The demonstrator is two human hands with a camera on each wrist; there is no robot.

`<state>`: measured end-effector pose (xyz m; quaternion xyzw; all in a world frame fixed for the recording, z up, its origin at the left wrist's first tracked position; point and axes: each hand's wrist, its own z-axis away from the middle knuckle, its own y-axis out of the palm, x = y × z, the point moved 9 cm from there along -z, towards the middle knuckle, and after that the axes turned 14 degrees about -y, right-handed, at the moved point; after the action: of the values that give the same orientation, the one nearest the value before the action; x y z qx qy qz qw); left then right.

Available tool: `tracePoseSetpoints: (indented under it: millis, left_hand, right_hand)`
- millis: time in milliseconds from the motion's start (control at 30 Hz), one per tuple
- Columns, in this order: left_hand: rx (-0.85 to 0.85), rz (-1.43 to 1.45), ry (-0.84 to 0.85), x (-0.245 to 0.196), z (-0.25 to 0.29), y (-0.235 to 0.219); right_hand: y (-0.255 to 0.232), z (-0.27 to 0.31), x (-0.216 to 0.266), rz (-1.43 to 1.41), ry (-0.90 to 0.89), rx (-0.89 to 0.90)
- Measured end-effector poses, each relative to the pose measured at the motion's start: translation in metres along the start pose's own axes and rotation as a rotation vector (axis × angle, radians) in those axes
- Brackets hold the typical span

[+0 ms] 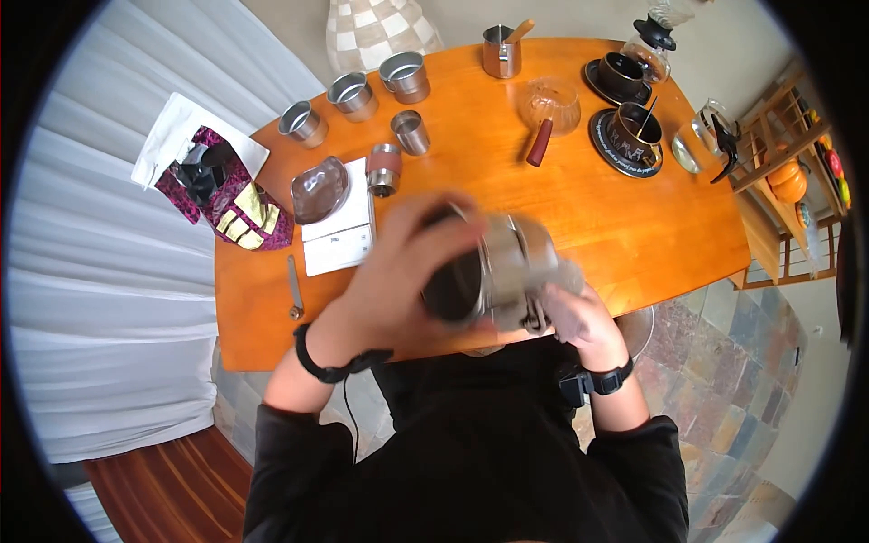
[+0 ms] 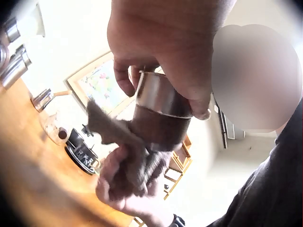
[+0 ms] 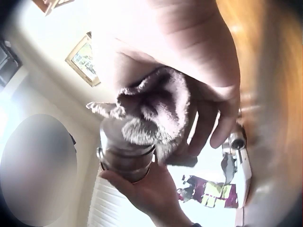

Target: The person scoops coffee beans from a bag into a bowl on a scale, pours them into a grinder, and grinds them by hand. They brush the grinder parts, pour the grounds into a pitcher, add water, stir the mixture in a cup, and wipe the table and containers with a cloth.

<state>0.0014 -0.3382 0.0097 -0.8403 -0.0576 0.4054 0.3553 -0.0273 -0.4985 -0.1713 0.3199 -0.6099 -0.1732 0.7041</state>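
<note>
Above the near edge of the table, my left hand [image 1: 391,262] grips a stainless-steel cup [image 2: 158,97] with a wide stepped rim. Its fingers and thumb spread around the rim end, and the dark opening faces left in the head view. On the opposite end, my right hand [image 1: 584,317] holds a bunched grey cloth [image 3: 165,104] against the cup's outside. The cloth hangs over the fingers and hides part of the cup's base. Motion blurs both the cup and the cloth in the head view.
A white scale [image 1: 339,249] bears a brown dish [image 1: 319,190] beside a small hand grinder [image 1: 384,170]. Several steel cups [image 1: 351,95] stand behind. A patterned bag [image 1: 235,204] and spoon [image 1: 294,288] lie left; a handled glass pot [image 1: 554,104] and black cups [image 1: 625,72] stand right.
</note>
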Motion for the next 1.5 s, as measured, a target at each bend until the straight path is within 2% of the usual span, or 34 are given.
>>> tracePoseSetpoints:
  millis: [33, 67, 100, 133, 167, 233, 367, 433, 567, 633, 667, 767, 833, 900, 933, 967, 1067, 1100, 1167, 1200, 1267, 1367, 1500]
  left_hand:
    - [-0.148, -0.207, 0.033, 0.002, -0.008, -0.014]
    - [-0.145, -0.214, 0.044, 0.007, -0.019, -0.019]
    - [-0.149, -0.221, -0.054, 0.023, -0.033, -0.025]
    - [-0.152, -0.225, -0.151, 0.038, -0.047, -0.03]
    - [-0.147, -0.222, -0.244, 0.056, -0.059, -0.031]
    - [-0.135, -0.313, -0.239, 0.077, -0.089, -0.034]
    - [-0.069, -0.446, -0.257, 0.122, -0.146, -0.033]
    - [0.04, -0.45, -0.4, 0.158, -0.17, -0.025]
    - [0.086, -0.558, -0.413, 0.207, -0.213, -0.013]
    - [0.189, -0.623, -0.487, 0.229, -0.227, -0.002]
    - [0.19, -0.612, -0.523, 0.238, -0.232, 0.001]
    - [0.224, -0.627, -0.54, 0.26, -0.244, 0.011]
    - [0.209, -0.639, -0.516, 0.271, -0.249, 0.016]
    - [0.215, -0.673, -0.557, 0.28, -0.249, 0.017]
    - [0.226, -0.69, -0.561, 0.282, -0.249, 0.019]
    - [0.216, -0.693, -0.562, 0.282, -0.249, 0.019]
    - [0.212, -0.709, -0.607, 0.284, -0.246, 0.021]
    - [0.201, -0.71, -0.608, 0.284, -0.247, 0.021]
    - [0.225, -0.685, -0.653, 0.296, -0.248, 0.024]
    - [0.229, -0.679, -0.639, 0.299, -0.25, 0.025]
    - [0.26, -0.688, -0.678, 0.298, -0.252, 0.027]
    - [0.311, -0.676, -0.737, 0.303, -0.253, 0.031]
    - [0.332, -0.67, -0.743, 0.307, -0.256, 0.031]
  right_hand:
    - [-0.007, 0.003, -0.001, 0.054, 0.005, 0.025]
    - [0.003, 0.002, 0.011, 0.277, -0.005, 0.16]
    - [0.012, 0.004, 0.018, 0.502, -0.015, 0.29]
    - [0.006, 0.004, 0.022, 0.632, 0.015, 0.231]
    - [0.004, 0.004, 0.021, 0.632, 0.001, 0.226]
    - [-0.009, 0.001, 0.021, 0.638, -0.094, 0.139]
    - [-0.024, -0.001, 0.027, 0.741, -0.246, 0.111]
    - [-0.024, -0.002, 0.031, 0.84, -0.277, 0.144]
    - [-0.026, -0.004, 0.03, 0.817, -0.228, 0.149]
    - [-0.023, -0.003, 0.035, 0.816, -0.214, 0.166]
    - [-0.027, -0.005, 0.027, 0.79, -0.12, 0.217]
    - [-0.005, -0.01, 0.052, 0.861, -0.131, 0.312]
    - [0.009, -0.023, 0.074, 0.866, -0.206, 0.35]
    - [0.019, -0.036, 0.089, 0.656, -0.184, 0.341]
    - [0.021, -0.042, 0.095, 0.657, -0.042, 0.306]
    - [0.019, -0.053, 0.094, 0.662, -0.046, 0.314]
    - [0.008, -0.088, 0.064, 0.112, 0.053, 0.381]
    - [0.003, -0.097, 0.055, 0.118, 0.053, 0.389]
    - [0.003, -0.109, 0.041, -0.133, 0.103, 0.404]
    - [0.001, -0.116, 0.038, -0.135, 0.096, 0.408]
    - [0.007, -0.114, 0.024, -0.237, 0.221, 0.526]
    - [-0.003, -0.114, 0.007, -0.18, 0.335, 0.52]
    - [-0.004, -0.112, -0.001, -0.209, 0.348, 0.553]
